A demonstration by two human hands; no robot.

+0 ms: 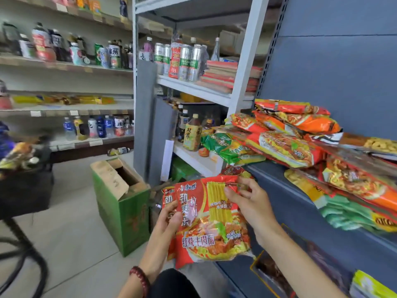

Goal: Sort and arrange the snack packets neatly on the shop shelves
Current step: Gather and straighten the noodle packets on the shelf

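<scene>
Left hand (pixel 169 220) grips the left edge of the red noodle packets (pixel 211 231), thumb curled over the front and fingers behind. Right hand (pixel 250 204) pinches the top right corner between thumb and fingertips. The packets are held in the air, just in front of the blue shelf (pixel 279 179) that carries a loose packet pile (pixel 285 145).

Red beef-noodle packets (pixel 211 222), at least two stacked face-up, held by left hand (pixel 169 219) and right hand (pixel 247 200) just off the blue shelf (pixel 279 186) front edge. Loose pile of red/orange packets (pixel 285 145) on the shelf, overlapping, tilted. Green packet (pixel 227 147) at its left end. More packets (pixel 354 190) overhang the front edge at right.
</scene>
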